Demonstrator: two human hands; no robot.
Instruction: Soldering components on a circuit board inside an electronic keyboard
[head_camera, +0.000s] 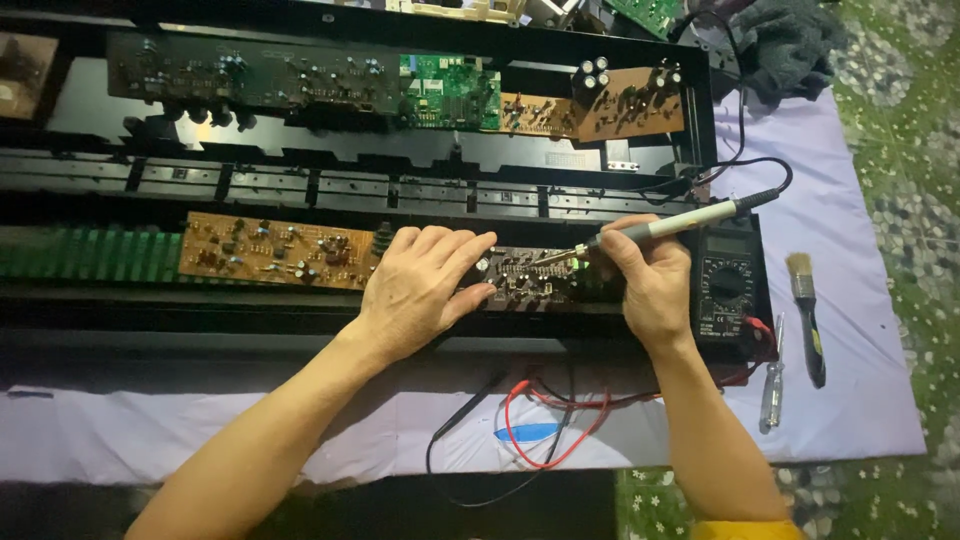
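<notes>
My right hand (650, 285) grips a soldering iron (690, 220) with a grey and white handle, its metal tip resting on a dark circuit board (530, 275). My left hand (420, 285) lies flat on the left end of that board, fingers spread and pressing down. A brown circuit board (275, 250) sits just left of it inside the long black chassis (300, 320) of an opened electronic device.
A black multimeter (732, 285) sits right of my right hand, with red and black leads (530, 425) looping on the white cloth (850, 300). A paintbrush (806, 315) and a screwdriver (772, 385) lie at right. More circuit boards (450, 92) line the back.
</notes>
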